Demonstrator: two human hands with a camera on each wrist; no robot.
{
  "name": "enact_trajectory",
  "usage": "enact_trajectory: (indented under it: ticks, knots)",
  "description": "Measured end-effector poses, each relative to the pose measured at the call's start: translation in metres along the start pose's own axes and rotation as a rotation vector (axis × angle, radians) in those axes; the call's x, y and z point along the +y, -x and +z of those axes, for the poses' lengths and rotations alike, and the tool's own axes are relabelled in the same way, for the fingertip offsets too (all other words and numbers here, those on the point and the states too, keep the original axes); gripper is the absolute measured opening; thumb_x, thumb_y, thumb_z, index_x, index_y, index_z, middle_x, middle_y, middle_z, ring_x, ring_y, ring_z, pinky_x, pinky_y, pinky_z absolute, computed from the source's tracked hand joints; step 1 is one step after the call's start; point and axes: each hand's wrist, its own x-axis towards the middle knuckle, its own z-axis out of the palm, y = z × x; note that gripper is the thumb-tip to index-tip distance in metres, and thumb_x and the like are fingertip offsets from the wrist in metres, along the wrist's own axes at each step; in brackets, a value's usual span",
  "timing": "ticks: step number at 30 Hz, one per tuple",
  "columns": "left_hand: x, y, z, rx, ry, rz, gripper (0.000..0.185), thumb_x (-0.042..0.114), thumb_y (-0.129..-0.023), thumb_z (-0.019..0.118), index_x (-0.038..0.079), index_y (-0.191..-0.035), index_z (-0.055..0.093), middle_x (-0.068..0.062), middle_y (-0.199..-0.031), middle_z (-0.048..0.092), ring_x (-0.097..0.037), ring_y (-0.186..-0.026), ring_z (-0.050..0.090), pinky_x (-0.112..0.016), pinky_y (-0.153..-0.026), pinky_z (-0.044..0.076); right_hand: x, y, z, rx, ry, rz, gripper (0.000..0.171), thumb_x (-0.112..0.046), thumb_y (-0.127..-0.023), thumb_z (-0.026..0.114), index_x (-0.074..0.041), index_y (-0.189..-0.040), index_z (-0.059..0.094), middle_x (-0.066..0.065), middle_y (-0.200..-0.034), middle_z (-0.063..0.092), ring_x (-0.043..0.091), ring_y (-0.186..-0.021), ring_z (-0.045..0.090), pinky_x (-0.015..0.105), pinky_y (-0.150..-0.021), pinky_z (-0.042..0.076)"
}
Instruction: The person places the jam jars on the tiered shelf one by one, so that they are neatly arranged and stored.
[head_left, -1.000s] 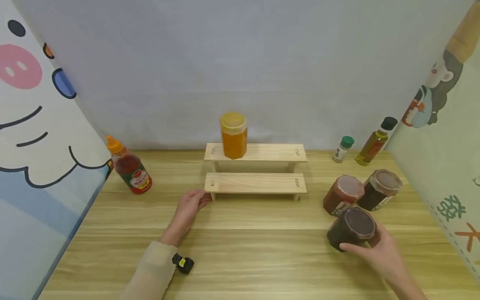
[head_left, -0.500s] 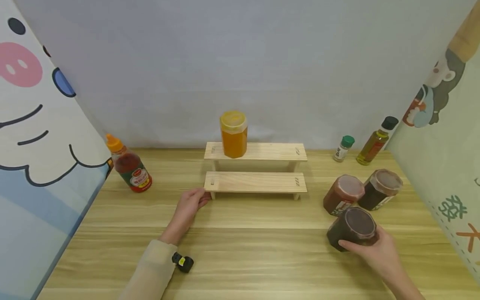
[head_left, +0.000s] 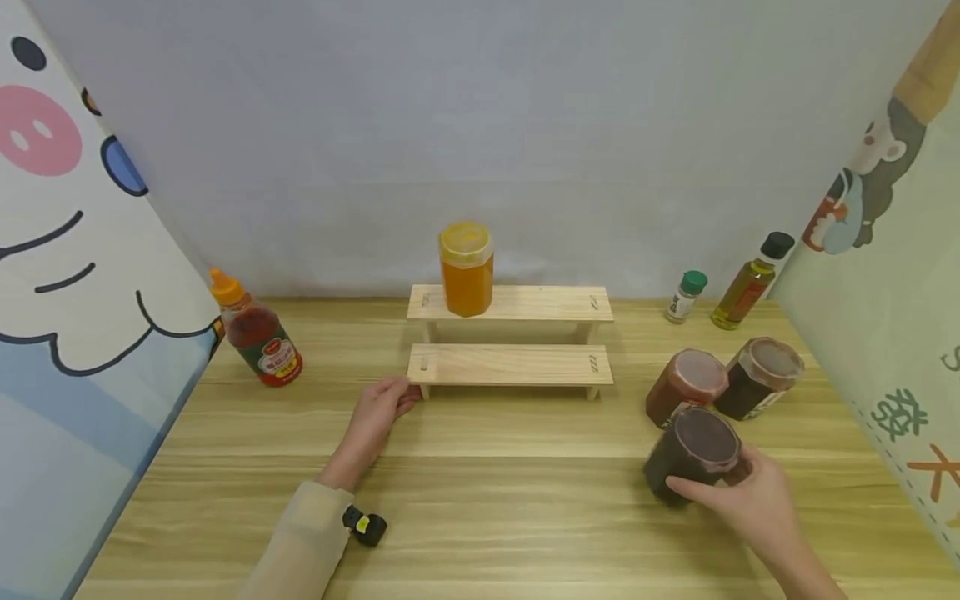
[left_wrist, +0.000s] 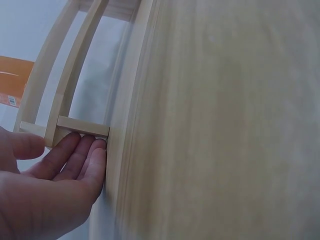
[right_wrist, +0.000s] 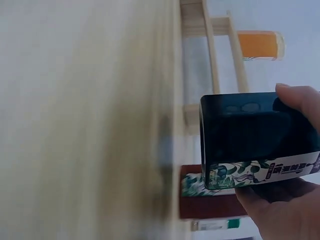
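We see the right hand (head_left: 753, 504) gripping the dark jar (head_left: 693, 454), fingers (right_wrist: 300, 102) curled round its side and thumb on the near side. A second ago the jar stood lower and nearer the front edge of the tabletop (head_left: 510, 500); now it sits a little farther back and to the left, overlapping the brown jar (head_left: 686, 385) in the head view. In the right wrist view its base stands clear of the wood, so it appears lifted. It is toward the right edge of the tabletop, well apart from the rack (head_left: 510, 337).

The left hand (head_left: 382, 408) has not moved since the earlier frames. It rests on the tabletop with straight, close-set fingers (left_wrist: 75, 152) touching the left leg of the rack's lower step; the thumb lies apart from them.

The orange jar (head_left: 467, 268) stands upright on the left part of the rack's upper step, as before. The red bottle (head_left: 258, 333) stands near the left edge. A third jar (head_left: 759, 377) is just beside the brown one, and the shaker (head_left: 686, 296) and oil bottle (head_left: 746, 283) stand in the back right corner, none shifted.
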Motion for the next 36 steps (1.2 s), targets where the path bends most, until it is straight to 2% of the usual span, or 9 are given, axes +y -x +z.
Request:
enact_trajectory:
  ticks: [8, 14, 19, 24, 25, 29, 32, 36]
  knots:
    - [0.000, 0.000, 0.000, 0.001, -0.005, -0.001, 0.039, 0.015, -0.100, 0.038, -0.014, -0.122, 0.052, -0.028, -0.124, 0.054, -0.032, -0.114, 0.054, -0.037, -0.101, 0.045, -0.033, -0.010, 0.002, -0.019, -0.049, -0.173, 0.066, -0.020, -0.070, 0.083, -0.008, -0.127, 0.054, -0.010, -0.119, 0.060, -0.007, -0.101, 0.057, 0.009, -0.084, 0.048]
    - [0.000, 0.000, 0.000, -0.001, -0.007, -0.005, 0.038, 0.016, -0.099, 0.039, -0.012, -0.121, 0.054, -0.025, -0.123, 0.055, -0.030, -0.112, 0.055, -0.036, -0.100, 0.046, -0.053, -0.027, 0.010, 0.021, -0.069, -0.281, 0.062, -0.014, -0.065, 0.086, -0.010, -0.121, 0.060, -0.011, -0.112, 0.063, -0.001, -0.097, 0.061, 0.013, -0.080, 0.052]
    - [0.000, 0.002, -0.001, -0.002, -0.018, -0.007, 0.037, 0.016, -0.099, 0.039, -0.010, -0.120, 0.054, -0.024, -0.123, 0.055, -0.030, -0.112, 0.055, -0.035, -0.100, 0.047, -0.066, -0.041, 0.016, 0.026, -0.053, -0.290, 0.058, -0.021, -0.065, 0.087, -0.017, -0.117, 0.063, -0.011, -0.104, 0.064, 0.003, -0.088, 0.062, 0.016, -0.071, 0.053]
    - [-0.001, 0.002, -0.001, -0.005, -0.011, 0.008, 0.038, 0.016, -0.100, 0.039, -0.012, -0.121, 0.053, -0.026, -0.124, 0.054, -0.033, -0.113, 0.054, -0.038, -0.101, 0.046, -0.081, -0.058, 0.022, 0.016, -0.091, -0.321, 0.060, -0.023, -0.064, 0.087, -0.020, -0.118, 0.062, -0.004, -0.108, 0.063, 0.007, -0.089, 0.064, 0.021, -0.070, 0.056]
    - [-0.001, 0.002, -0.001, -0.005, -0.008, 0.008, 0.038, 0.016, -0.100, 0.039, -0.012, -0.121, 0.053, -0.026, -0.124, 0.054, -0.033, -0.113, 0.054, -0.038, -0.101, 0.046, -0.084, -0.061, 0.024, 0.018, -0.078, -0.320, 0.059, -0.025, -0.064, 0.087, -0.021, -0.118, 0.062, -0.003, -0.107, 0.064, 0.008, -0.084, 0.064, 0.021, -0.066, 0.056]
    - [-0.002, 0.002, -0.001, -0.014, -0.008, 0.007, 0.037, 0.016, -0.100, 0.039, -0.012, -0.120, 0.054, -0.026, -0.125, 0.053, -0.033, -0.114, 0.054, -0.038, -0.101, 0.045, -0.097, -0.074, 0.029, -0.018, -0.035, -0.276, 0.062, -0.034, -0.067, 0.085, -0.021, -0.122, 0.060, 0.000, -0.109, 0.066, 0.005, -0.089, 0.063, 0.020, -0.069, 0.054]
    - [-0.002, 0.002, -0.001, -0.010, -0.020, 0.008, 0.037, 0.015, -0.100, 0.038, -0.012, -0.119, 0.054, -0.025, -0.124, 0.053, -0.031, -0.113, 0.054, -0.037, -0.101, 0.046, -0.105, -0.086, 0.035, -0.052, -0.061, -0.260, 0.062, -0.036, -0.068, 0.083, -0.021, -0.123, 0.059, 0.000, -0.115, 0.064, 0.005, -0.101, 0.060, 0.019, -0.079, 0.052]
    - [-0.002, 0.001, -0.001, 0.004, -0.015, 0.015, 0.037, 0.016, -0.099, 0.039, -0.011, -0.119, 0.055, -0.025, -0.121, 0.055, -0.031, -0.111, 0.056, -0.037, -0.100, 0.047, -0.116, -0.104, 0.043, -0.050, -0.118, -0.266, 0.056, -0.038, -0.067, 0.084, -0.022, -0.116, 0.062, -0.001, -0.110, 0.065, 0.009, -0.099, 0.061, 0.023, -0.081, 0.053]
